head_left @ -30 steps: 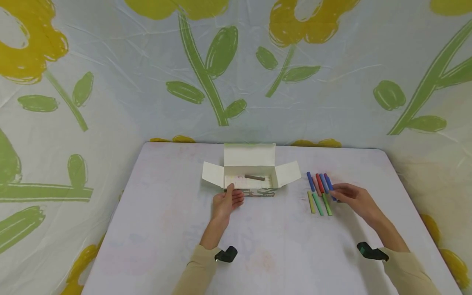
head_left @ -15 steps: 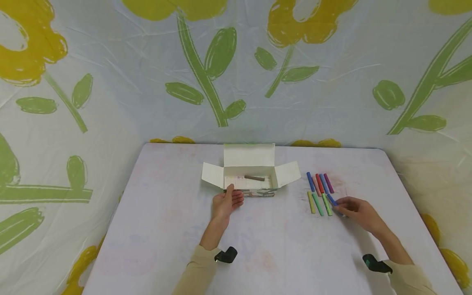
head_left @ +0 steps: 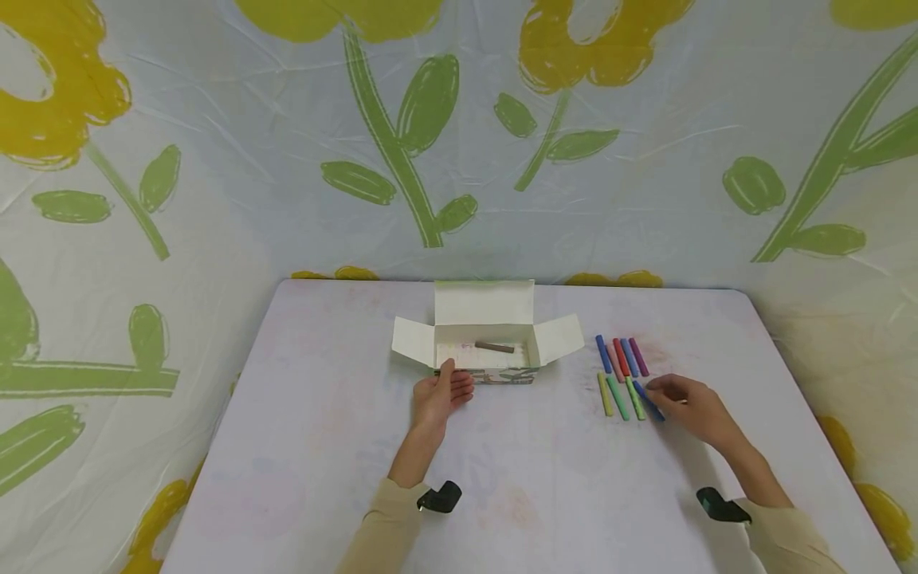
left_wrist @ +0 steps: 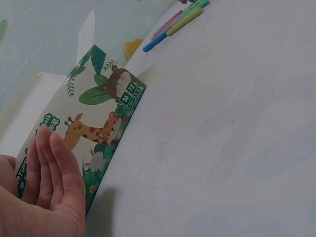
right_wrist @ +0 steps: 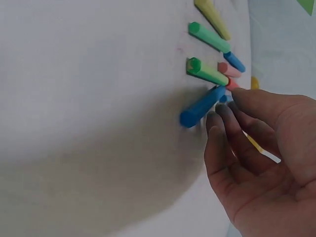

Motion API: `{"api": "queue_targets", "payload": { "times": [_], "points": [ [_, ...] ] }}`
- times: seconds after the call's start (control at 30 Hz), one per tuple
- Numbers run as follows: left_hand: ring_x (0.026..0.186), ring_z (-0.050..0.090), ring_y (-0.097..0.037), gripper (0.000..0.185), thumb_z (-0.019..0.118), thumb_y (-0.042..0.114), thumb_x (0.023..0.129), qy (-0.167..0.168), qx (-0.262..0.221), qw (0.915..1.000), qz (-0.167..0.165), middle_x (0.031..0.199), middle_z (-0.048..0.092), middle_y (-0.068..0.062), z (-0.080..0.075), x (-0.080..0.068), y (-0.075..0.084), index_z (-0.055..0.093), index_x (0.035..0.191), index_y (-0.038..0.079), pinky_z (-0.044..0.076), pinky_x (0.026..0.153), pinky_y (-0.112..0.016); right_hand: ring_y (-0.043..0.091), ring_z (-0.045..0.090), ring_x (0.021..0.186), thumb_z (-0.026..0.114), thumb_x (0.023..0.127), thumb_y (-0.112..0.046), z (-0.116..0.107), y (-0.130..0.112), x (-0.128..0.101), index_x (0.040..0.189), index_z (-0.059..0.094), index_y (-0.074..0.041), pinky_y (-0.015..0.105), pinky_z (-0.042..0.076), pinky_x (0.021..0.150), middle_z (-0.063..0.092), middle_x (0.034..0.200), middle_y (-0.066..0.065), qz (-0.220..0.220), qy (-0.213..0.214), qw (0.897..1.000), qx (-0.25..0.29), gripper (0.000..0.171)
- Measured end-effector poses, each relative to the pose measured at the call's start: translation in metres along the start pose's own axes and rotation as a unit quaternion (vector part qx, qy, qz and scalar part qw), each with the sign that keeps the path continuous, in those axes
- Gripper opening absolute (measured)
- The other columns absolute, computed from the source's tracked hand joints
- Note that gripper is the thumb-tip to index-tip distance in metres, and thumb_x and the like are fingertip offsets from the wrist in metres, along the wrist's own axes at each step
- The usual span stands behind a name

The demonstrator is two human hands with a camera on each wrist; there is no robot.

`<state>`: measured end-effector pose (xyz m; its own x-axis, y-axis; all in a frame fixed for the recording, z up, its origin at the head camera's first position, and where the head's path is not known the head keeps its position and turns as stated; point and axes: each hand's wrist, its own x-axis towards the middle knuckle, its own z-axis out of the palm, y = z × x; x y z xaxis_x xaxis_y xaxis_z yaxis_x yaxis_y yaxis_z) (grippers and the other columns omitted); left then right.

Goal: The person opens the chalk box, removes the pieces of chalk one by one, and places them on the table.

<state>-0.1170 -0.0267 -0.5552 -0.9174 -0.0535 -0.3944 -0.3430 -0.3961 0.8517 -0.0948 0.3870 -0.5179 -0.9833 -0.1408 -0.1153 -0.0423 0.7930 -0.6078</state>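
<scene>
My left hand (head_left: 433, 396) holds the front wall of an open cardboard chalk box (head_left: 502, 375), thumb over the rim and fingers along the outside. Animal drawings cover that front (left_wrist: 101, 126) in the left wrist view. One brown chalk stick (head_left: 495, 347) lies inside. To the right, my right hand (head_left: 694, 406) is beside a blue chalk stick (right_wrist: 200, 107) lying slantwise on the table. Its thumb and fingertips are slightly parted at the stick's far end. Left of that stick lie a light green (head_left: 635, 399), a mint green (head_left: 617, 399) and a yellow chalk stick (head_left: 606, 395).
Behind these lies a row of several chalk sticks, among them a red one (head_left: 620, 357) and a purple one (head_left: 639, 357). The box's side flaps (head_left: 559, 339) and back lid (head_left: 484, 303) stand open. A flower-printed cloth (head_left: 251, 159) hangs around the white table (head_left: 330, 446).
My right hand has brought the blue chalk stick from the back row toward the front and laid it beside the light green one, its fingers now loosened. The left hand stays at the box.
</scene>
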Motion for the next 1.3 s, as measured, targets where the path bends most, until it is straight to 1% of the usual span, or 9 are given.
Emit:
{"api": "queue_targets", "payload": {
  "times": [0.17,0.4,0.6,0.77,0.97,1.07,1.2,1.27,1.3],
  "points": [
    [0.078,0.072,-0.014,0.047,0.06,0.034,0.106,0.001,0.001,1.0,-0.003,0.089,0.073,-0.011,0.0,-0.001,0.0,0.068,0.106,-0.013,0.062,0.08,-0.028,0.03,0.065,0.094,0.066,0.102,-0.013,-0.003,-0.008,0.008,0.118,0.067,0.007,0.016,0.053,0.069,0.07,0.108,0.02,-0.021,0.02,1.0,0.0,0.025],
    [0.078,0.071,-0.014,0.048,0.061,0.034,0.105,0.003,0.001,1.0,-0.006,0.089,0.073,-0.01,0.0,-0.002,0.001,0.069,0.106,-0.013,0.062,0.08,-0.028,0.031,0.067,0.083,0.063,0.103,-0.01,-0.009,-0.023,0.022,0.119,0.064,0.009,0.018,0.056,0.066,0.07,0.102,0.019,-0.058,0.036,0.997,0.021,0.025],
    [0.078,0.071,-0.013,0.048,0.061,0.034,0.105,0.002,0.001,1.0,-0.005,0.089,0.073,-0.01,0.001,-0.001,0.001,0.068,0.107,-0.013,0.062,0.08,-0.028,0.038,0.068,0.086,0.064,0.103,-0.01,-0.011,-0.038,0.031,0.119,0.065,0.008,0.015,0.056,0.069,0.071,0.105,0.02,-0.089,0.054,0.994,0.029,0.024],
    [0.077,0.071,-0.013,0.047,0.061,0.034,0.105,0.002,0.0,1.0,-0.004,0.088,0.073,-0.01,0.0,-0.001,0.0,0.068,0.106,-0.013,0.062,0.079,-0.027,0.032,0.067,0.089,0.065,0.103,-0.014,-0.012,-0.053,0.039,0.12,0.066,0.005,0.014,0.054,0.07,0.071,0.107,0.017,-0.095,0.066,0.993,0.027,0.025],
    [0.076,0.071,-0.013,0.047,0.061,0.033,0.105,0.004,-0.001,1.0,-0.004,0.087,0.073,-0.009,0.0,-0.001,-0.001,0.068,0.105,-0.013,0.062,0.078,-0.027,0.033,0.068,0.088,0.064,0.104,-0.016,-0.014,-0.072,0.05,0.118,0.067,0.0,0.018,0.054,0.066,0.072,0.103,0.015,-0.11,0.08,0.99,0.037,0.022],
    [0.076,0.071,-0.014,0.047,0.061,0.033,0.105,0.006,0.0,1.0,-0.005,0.087,0.073,-0.01,0.0,-0.001,-0.001,0.068,0.105,-0.013,0.062,0.078,-0.028,0.023,0.069,0.086,0.064,0.104,-0.016,-0.014,-0.081,0.056,0.118,0.068,0.0,0.016,0.054,0.066,0.073,0.104,0.015,-0.121,0.086,0.988,0.042,0.022],
    [0.077,0.072,-0.014,0.047,0.061,0.033,0.105,0.004,-0.001,1.0,-0.004,0.087,0.073,-0.01,0.0,-0.002,-0.001,0.069,0.105,-0.013,0.062,0.079,-0.028,0.002,0.066,0.081,0.064,0.103,-0.013,-0.014,-0.094,0.064,0.117,0.067,0.001,0.011,0.054,0.069,0.073,0.103,0.018,-0.139,0.095,0.984,0.057,0.02],
    [0.077,0.072,-0.014,0.047,0.061,0.034,0.105,0.003,-0.002,1.0,-0.003,0.087,0.073,-0.009,0.0,-0.002,0.0,0.069,0.105,-0.013,0.062,0.079,-0.028,-0.001,0.065,0.08,0.064,0.103,-0.012,-0.013,-0.102,0.068,0.117,0.067,0.001,0.009,0.053,0.071,0.072,0.103,0.019,-0.145,0.1,0.982,0.072,0.019],
    [0.077,0.072,-0.014,0.047,0.062,0.034,0.105,0.002,-0.003,1.0,-0.002,0.087,0.073,-0.009,0.001,-0.002,0.0,0.069,0.105,-0.012,0.062,0.079,-0.028,0.001,0.066,0.081,0.065,0.102,-0.011,-0.012,-0.106,0.07,0.116,0.067,0.002,0.007,0.051,0.074,0.072,0.103,0.02,-0.148,0.102,0.981,0.078,0.019]
  ]
}}
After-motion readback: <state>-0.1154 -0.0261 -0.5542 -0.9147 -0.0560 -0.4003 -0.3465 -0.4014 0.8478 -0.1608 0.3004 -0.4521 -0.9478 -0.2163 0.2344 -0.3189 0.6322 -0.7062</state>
